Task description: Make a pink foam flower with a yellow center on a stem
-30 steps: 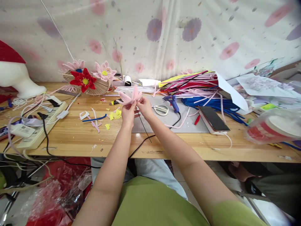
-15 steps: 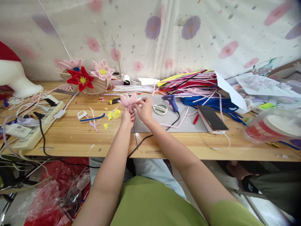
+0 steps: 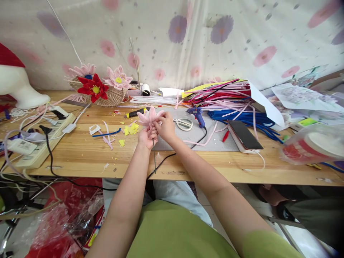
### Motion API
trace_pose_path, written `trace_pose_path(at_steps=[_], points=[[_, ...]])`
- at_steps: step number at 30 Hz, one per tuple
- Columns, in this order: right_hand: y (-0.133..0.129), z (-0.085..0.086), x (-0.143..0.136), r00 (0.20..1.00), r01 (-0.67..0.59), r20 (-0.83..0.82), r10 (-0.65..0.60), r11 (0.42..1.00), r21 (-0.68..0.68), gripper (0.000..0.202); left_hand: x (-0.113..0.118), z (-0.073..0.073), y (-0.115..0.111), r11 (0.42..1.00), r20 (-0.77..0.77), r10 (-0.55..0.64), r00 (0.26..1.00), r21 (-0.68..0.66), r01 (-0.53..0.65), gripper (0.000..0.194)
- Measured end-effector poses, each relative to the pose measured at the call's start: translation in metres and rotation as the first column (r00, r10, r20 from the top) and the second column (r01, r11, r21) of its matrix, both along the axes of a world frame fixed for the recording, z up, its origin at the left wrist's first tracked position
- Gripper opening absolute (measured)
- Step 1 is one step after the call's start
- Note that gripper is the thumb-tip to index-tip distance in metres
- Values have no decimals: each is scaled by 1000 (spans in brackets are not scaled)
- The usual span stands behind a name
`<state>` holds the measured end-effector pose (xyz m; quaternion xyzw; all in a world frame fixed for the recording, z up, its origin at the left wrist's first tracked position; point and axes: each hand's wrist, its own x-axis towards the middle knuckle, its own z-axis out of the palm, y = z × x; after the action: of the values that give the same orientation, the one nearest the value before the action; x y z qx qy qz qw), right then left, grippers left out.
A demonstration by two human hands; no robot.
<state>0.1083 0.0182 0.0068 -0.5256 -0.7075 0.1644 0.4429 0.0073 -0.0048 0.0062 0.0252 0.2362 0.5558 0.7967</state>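
A pink fuzzy flower (image 3: 149, 116) with pointed petals is held upright above the near edge of the grey cutting mat (image 3: 220, 143). My left hand (image 3: 147, 137) is closed around its base, and the thin dark stem (image 3: 154, 161) hangs down below the fingers. From the right, my right hand (image 3: 166, 127) pinches at the underside of the petals; its fingertips are partly hidden. Just right of the hands lie white-handled scissors (image 3: 184, 124). Behind the flower is a yellow-and-black utility knife (image 3: 136, 113).
A blue glue gun (image 3: 197, 116) and a phone (image 3: 245, 135) lie to the right. Pipe cleaner bundles (image 3: 220, 94) line the back. On the left are a power strip (image 3: 48, 143), yellow scraps (image 3: 131, 129) and finished flowers (image 3: 93, 88). A black cable (image 3: 163, 160) passes close to the stem.
My left hand has turned a little, its fingers showing more openly around the flower's base. The stem now hangs more upright. My right hand stays at the petals, and the view has shifted slightly.
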Motion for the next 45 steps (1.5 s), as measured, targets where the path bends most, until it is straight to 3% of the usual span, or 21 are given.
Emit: trace_pose_path(at_steps=[11, 15, 18, 21, 23, 26, 30, 34, 38, 42, 45], points=[[4, 4, 6, 1000, -24, -7, 23, 997, -69, 10, 0, 0, -2, 994, -65, -102, 993, 41, 105, 32], [3, -2, 5, 996, -10, -88, 7, 999, -41, 11, -6, -2, -4, 993, -79, 19, 997, 122, -9, 26], [3, -10, 1, 963, 15, -268, -33, 998, -68, 16, -11, -3, -5, 979, -108, 118, 987, 180, -97, 23], [5, -19, -4, 840, -75, -532, -105, 949, -306, 39, -13, -4, -6, 964, -138, 169, 976, 230, -134, 25], [6, -25, -7, 695, -299, -707, -130, 842, -449, 52, -12, -5, -7, 961, -166, 186, 968, 235, -144, 26], [7, -29, -9, 488, -598, -867, -103, 684, -418, 59, -11, -7, -9, 969, -215, 184, 959, 201, -141, 26], [11, -28, -9, 397, -704, -916, -60, 621, -345, 45, -10, -8, -8, 984, -197, 109, 974, 163, -77, 25], [17, -23, -12, 406, -640, -908, -102, 678, -362, 38, -13, -8, 0, 991, -111, -73, 991, 108, 85, 29], [22, -17, -17, 494, -501, -856, -152, 755, -423, 40, -19, 0, 11, 970, -106, -243, 964, -33, 241, 29], [33, -22, -24, 606, -363, -784, -138, 829, -426, 45, -24, 6, 20, 970, -203, -231, 952, -129, 208, 26], [44, -31, -27, 721, -291, -689, -75, 870, -399, 47, -26, 2, 24, 977, -238, -189, 953, -147, 157, 29]])
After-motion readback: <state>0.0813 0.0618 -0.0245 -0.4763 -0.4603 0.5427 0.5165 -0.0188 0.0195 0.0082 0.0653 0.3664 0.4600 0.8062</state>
